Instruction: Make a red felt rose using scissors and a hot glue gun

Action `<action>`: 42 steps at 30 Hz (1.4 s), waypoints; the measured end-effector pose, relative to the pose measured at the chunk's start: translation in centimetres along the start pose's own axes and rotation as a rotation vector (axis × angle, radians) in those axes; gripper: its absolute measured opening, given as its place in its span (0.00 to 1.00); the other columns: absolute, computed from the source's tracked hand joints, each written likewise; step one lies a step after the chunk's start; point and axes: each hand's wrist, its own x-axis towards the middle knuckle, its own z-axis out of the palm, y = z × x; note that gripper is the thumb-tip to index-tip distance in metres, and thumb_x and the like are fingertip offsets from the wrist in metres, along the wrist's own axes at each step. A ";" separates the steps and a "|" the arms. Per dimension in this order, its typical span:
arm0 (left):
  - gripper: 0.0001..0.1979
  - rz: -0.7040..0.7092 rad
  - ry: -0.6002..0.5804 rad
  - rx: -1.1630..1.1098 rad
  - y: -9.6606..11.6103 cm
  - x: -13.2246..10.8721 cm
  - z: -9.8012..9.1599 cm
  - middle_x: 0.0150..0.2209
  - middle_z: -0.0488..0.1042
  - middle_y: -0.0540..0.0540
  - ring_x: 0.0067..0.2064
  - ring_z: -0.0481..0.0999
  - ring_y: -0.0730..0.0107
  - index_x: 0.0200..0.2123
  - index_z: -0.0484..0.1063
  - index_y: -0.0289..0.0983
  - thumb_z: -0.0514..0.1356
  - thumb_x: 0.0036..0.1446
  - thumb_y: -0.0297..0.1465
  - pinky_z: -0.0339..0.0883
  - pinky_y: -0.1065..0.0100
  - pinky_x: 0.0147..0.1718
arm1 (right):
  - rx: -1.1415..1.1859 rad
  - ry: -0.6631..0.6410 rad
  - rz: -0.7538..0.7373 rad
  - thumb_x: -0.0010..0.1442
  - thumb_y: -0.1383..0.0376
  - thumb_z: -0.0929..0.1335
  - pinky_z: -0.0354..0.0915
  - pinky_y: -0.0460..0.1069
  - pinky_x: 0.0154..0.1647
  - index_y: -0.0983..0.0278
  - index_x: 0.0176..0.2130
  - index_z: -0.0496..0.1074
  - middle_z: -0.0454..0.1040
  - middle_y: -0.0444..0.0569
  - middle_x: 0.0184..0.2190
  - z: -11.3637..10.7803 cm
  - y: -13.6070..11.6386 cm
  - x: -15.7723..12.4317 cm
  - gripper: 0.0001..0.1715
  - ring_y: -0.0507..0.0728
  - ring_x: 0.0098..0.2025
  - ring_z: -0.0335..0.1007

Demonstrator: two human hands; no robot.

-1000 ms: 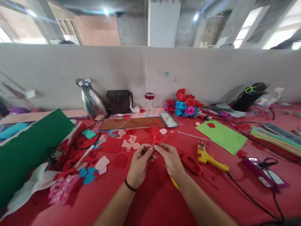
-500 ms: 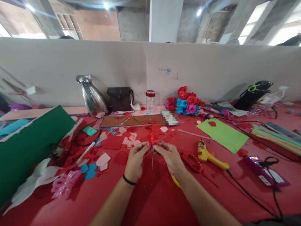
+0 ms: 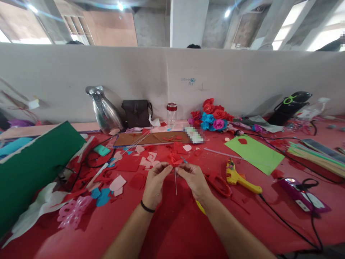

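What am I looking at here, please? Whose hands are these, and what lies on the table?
No machine here: a person wears a camera on the head, so you look forward and down at their own bare hands. The left hand and the right hand pinch a thin wire that hangs down, with a small red paper flower at its top. On the red table lie paper scraps, red scissors, a yellow glue gun and a light green sheet. At the back are a bunch of paper flowers, a glass jar and a silver vase.
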 end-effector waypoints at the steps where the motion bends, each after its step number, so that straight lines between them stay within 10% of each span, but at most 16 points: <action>1: 0.09 0.005 -0.003 0.007 0.1 0.0 0.0 0.25 0.73 0.51 0.28 0.71 0.75 0.23 0.73 0.36 0.69 0.36 0.30 0.65 0.72 0.33 | -0.005 0.000 0.000 0.40 0.63 0.73 0.62 0.47 0.32 0.64 0.23 0.76 0.74 0.42 0.21 0.0 0.0 0.0 0.06 0.50 0.25 0.67; 31: 0.05 0.265 -0.003 0.202 1.2 0.4 -1.3 0.25 0.70 0.50 0.32 0.68 0.70 0.21 0.71 0.37 0.58 0.46 0.31 0.60 0.71 0.35 | -0.084 0.012 -0.011 0.40 0.62 0.72 0.58 0.46 0.29 0.64 0.21 0.74 0.70 0.41 0.19 0.0 0.3 0.0 0.07 0.50 0.23 0.62; 35: 0.07 0.125 0.023 0.289 0.9 0.9 -1.7 0.24 0.73 0.48 0.31 0.69 0.67 0.18 0.73 0.37 0.56 0.39 0.25 0.61 0.69 0.35 | -0.055 -0.012 -0.021 0.42 0.62 0.72 0.59 0.47 0.31 0.64 0.22 0.73 0.71 0.41 0.19 -0.1 0.6 0.2 0.07 0.50 0.24 0.63; 42: 0.09 0.150 -0.029 0.221 1.1 0.0 -0.9 0.31 0.77 0.47 0.35 0.72 0.66 0.27 0.78 0.38 0.63 0.37 0.26 0.64 0.67 0.39 | -0.265 -0.063 -0.258 0.52 0.61 0.68 0.63 0.50 0.39 0.63 0.33 0.76 0.76 0.46 0.29 -0.6 1.2 0.2 0.09 0.55 0.33 0.69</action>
